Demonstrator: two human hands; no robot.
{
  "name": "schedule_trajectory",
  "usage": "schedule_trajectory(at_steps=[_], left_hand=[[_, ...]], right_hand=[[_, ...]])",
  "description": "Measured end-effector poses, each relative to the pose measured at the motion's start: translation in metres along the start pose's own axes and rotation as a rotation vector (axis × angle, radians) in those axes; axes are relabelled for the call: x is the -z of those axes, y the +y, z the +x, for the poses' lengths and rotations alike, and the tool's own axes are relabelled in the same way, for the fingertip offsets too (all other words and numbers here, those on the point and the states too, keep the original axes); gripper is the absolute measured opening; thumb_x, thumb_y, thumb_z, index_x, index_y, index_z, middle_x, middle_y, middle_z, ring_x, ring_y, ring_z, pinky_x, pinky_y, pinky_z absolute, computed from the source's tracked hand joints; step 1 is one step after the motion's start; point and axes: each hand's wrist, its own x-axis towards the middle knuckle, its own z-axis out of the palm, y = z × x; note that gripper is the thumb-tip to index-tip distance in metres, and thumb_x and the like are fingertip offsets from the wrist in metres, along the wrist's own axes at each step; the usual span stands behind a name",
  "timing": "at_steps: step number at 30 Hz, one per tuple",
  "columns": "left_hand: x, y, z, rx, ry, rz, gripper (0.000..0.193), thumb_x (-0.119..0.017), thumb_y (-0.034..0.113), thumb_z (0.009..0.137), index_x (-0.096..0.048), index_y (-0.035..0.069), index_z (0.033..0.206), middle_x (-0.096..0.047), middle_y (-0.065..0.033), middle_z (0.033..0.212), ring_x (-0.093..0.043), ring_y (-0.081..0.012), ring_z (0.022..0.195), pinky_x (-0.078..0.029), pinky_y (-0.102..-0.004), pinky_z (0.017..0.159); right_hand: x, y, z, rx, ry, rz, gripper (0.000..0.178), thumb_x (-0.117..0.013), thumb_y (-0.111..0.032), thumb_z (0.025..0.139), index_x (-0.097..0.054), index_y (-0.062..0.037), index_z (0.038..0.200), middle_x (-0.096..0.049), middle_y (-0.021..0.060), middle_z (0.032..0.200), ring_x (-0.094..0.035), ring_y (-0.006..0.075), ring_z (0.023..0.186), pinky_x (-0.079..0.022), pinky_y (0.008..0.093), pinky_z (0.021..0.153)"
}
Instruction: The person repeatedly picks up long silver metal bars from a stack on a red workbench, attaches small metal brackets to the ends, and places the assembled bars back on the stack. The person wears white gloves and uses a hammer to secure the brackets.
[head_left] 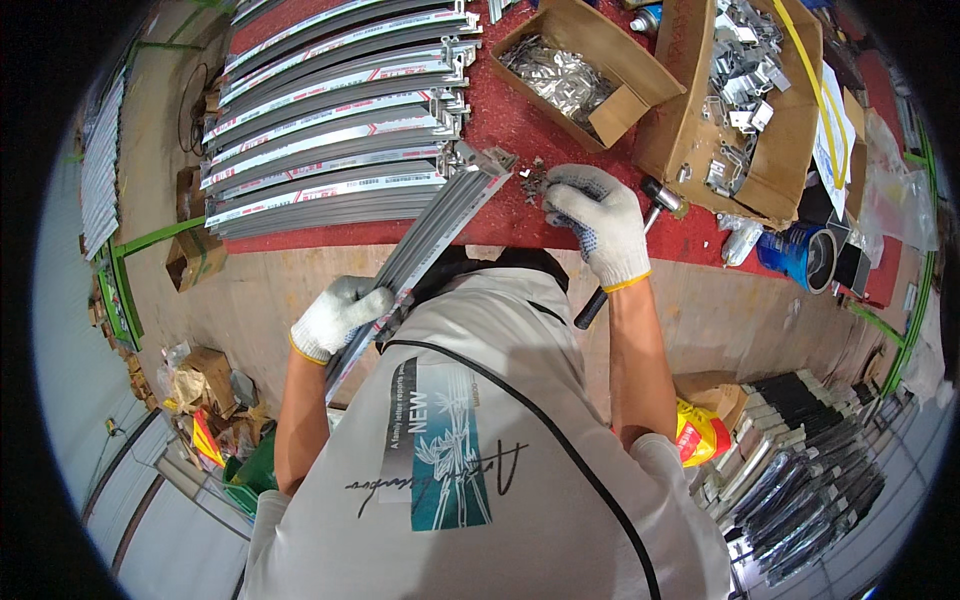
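My left hand [338, 318], in a white knitted glove, is closed round the lower part of a long grey metal profile [432, 232] with printed film on it. The profile slants up to the right, and its far end rests over the edge of the red worktable [500, 110]. My right hand [600, 222], gloved too, has its fingers curled in beside a small heap of metal bits [532, 182]; what they pinch, if anything, is hidden. A hammer [660, 196] lies just right of that hand, its dark handle passing beneath my wrist and past the table edge.
Several film-covered profiles [330, 130] lie in rows at the left of the table. Behind my right hand stand a carton of small flat metal pieces [565, 80] and a larger carton of metal brackets [740, 90]. A blue can [800, 255] lies at the right edge.
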Motion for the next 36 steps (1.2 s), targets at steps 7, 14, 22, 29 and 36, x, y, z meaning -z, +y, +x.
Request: schedule_trajectory(at_steps=[7, 14, 22, 29, 36], left_hand=[[0.002, 0.006, -0.004, -0.020, -0.051, 0.021, 0.063, -0.078, 0.059, 0.103, -0.080, -0.003, 0.104, -0.073, -0.0075, 0.085, -0.067, -0.0157, 0.077, -0.056, -0.0351, 0.072], [0.008, -0.005, 0.000, -0.009, -0.067, 0.072, 0.069, -0.079, 0.063, 0.100, -0.079, -0.005, 0.110, -0.074, -0.0083, 0.085, -0.070, -0.0169, 0.076, -0.057, -0.0338, 0.070], [0.005, -0.009, -0.001, -0.002, -0.062, 0.033, 0.066, -0.080, 0.061, 0.100, -0.079, -0.004, 0.111, -0.074, -0.0066, 0.086, -0.069, -0.0151, 0.076, -0.057, -0.0332, 0.070], [0.006, -0.003, 0.000, -0.001, -0.034, 0.155, 0.065, -0.082, 0.060, 0.099, -0.081, -0.004, 0.109, -0.073, -0.0062, 0.084, -0.069, -0.0147, 0.076, -0.057, -0.0351, 0.071], [0.006, -0.002, -0.002, 0.040, -0.008, 0.132, 0.064, -0.084, 0.060, 0.097, -0.082, -0.003, 0.105, -0.074, -0.0083, 0.083, -0.070, -0.0167, 0.075, -0.057, -0.0352, 0.070]], right_hand=[[-0.009, -0.034, -0.002, 0.044, -0.050, -0.057, 0.027, -0.072, -0.011, 0.105, -0.079, 0.0078, 0.124, -0.082, 0.0104, 0.102, -0.076, 0.0137, 0.088, -0.062, 0.0300, 0.079], [-0.017, -0.045, 0.001, 0.055, -0.107, -0.205, 0.031, -0.071, -0.013, 0.107, -0.078, 0.0088, 0.127, -0.081, 0.0098, 0.103, -0.074, 0.0131, 0.086, -0.062, 0.0290, 0.080], [-0.019, -0.041, 0.005, 0.031, -0.140, -0.247, 0.031, -0.071, -0.014, 0.107, -0.078, 0.0085, 0.128, -0.081, 0.0098, 0.100, -0.074, 0.0130, 0.083, -0.062, 0.0295, 0.077], [-0.017, -0.039, 0.007, 0.025, -0.130, -0.268, 0.031, -0.070, -0.014, 0.107, -0.078, 0.0082, 0.128, -0.081, 0.0099, 0.100, -0.075, 0.0129, 0.082, -0.062, 0.0288, 0.075], [-0.008, -0.049, 0.008, 0.162, -0.190, -0.743, 0.032, -0.069, -0.020, 0.100, -0.083, 0.0010, 0.119, -0.083, 0.0176, 0.092, -0.081, 0.0230, 0.079, -0.063, 0.0375, 0.079]])
